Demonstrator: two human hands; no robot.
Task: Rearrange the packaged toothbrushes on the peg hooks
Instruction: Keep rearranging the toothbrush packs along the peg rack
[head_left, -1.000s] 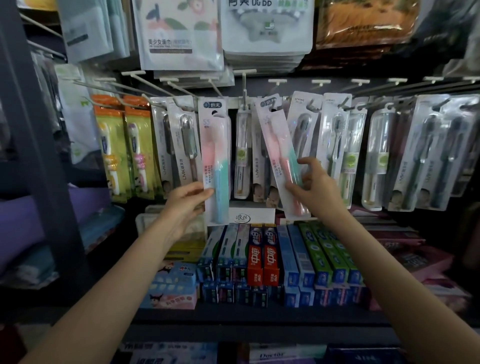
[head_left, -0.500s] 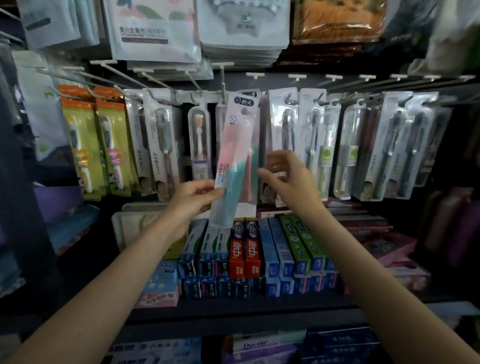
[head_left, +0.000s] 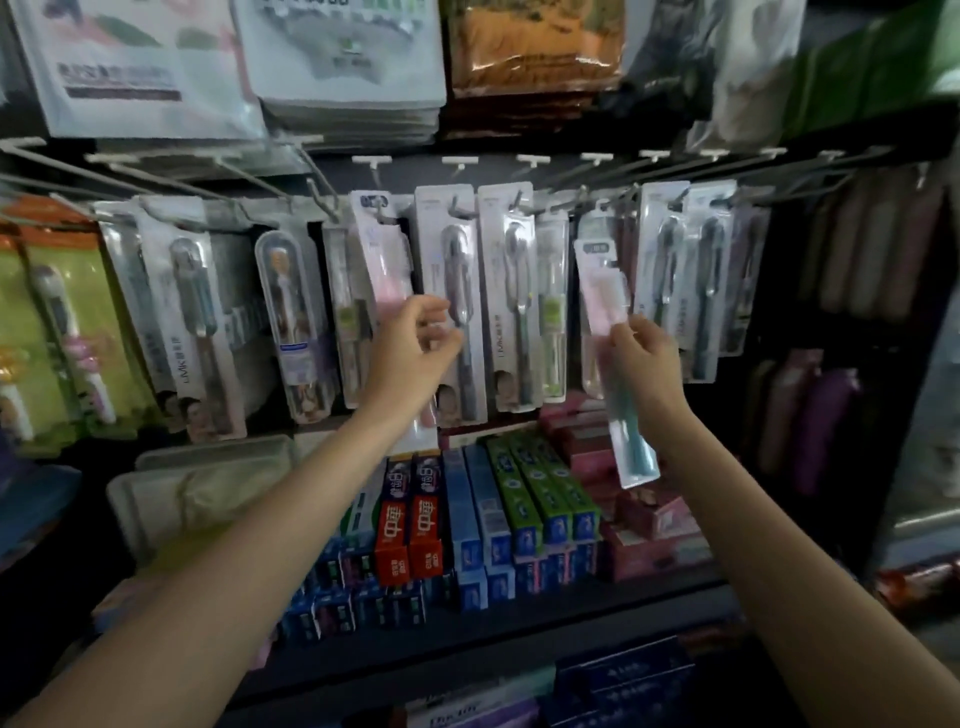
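Your right hand (head_left: 643, 358) pinches a pink-and-teal toothbrush pack (head_left: 618, 364), held tilted, off the peg hooks (head_left: 524, 200), above the toothpaste boxes (head_left: 524, 499). Your left hand (head_left: 410, 358), fingers loosely curled, touches a second pink pack (head_left: 379, 260) hanging on its hook.

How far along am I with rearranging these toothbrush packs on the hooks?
Midway, it seems. Looks done: one pink-and-teal toothbrush pack hangs on a peg hook in the row, with your left hand at its lower part; whether it grips is unclear. In hand: your right hand holds a second pink-and-teal pack, tilted and off any hook. Left: hang that pack on a hook.
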